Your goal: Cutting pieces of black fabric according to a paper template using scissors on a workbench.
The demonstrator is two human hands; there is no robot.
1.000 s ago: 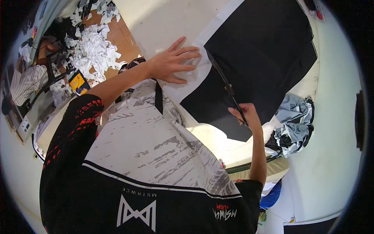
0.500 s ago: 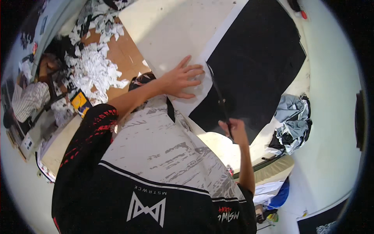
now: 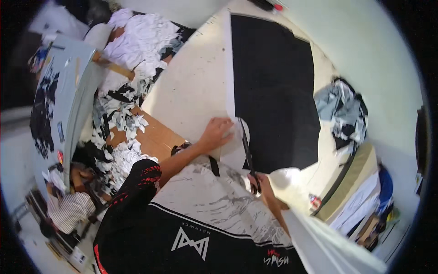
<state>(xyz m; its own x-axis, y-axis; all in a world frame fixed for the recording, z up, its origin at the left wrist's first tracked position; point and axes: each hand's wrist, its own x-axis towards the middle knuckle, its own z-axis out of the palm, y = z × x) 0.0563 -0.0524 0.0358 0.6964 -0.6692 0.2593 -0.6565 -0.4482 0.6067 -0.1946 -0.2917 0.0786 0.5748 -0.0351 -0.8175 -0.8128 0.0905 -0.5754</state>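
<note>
Large scissors [image 3: 247,153] are in my right hand [image 3: 261,183], its fingers closed round the handles. Their blades point away from me along the left edge of a big black fabric piece [image 3: 276,91], over white material [image 3: 235,153]. To the left of the blades, my left hand [image 3: 217,133] rests on this white material, fingers somewhat bent and apart, holding nothing. A narrow white strip runs up the black fabric's left side. Motion blurs the fingertips slightly.
The pale table [image 3: 189,84] carries a crumpled grey and black cloth pile [image 3: 340,107] at its right. White and black scraps [image 3: 148,39] heap up on the left, near cardboard [image 3: 157,137]. Another person [image 3: 70,212] sits at far left. Blurred white sheeting [image 3: 328,242] hangs at lower right.
The view has turned, so the black fabric now stands more upright. My left hand's fingers have drawn in from a wide spread. The scissors lie closer to the fabric's left edge. White sheeting has appeared at lower right.
</note>
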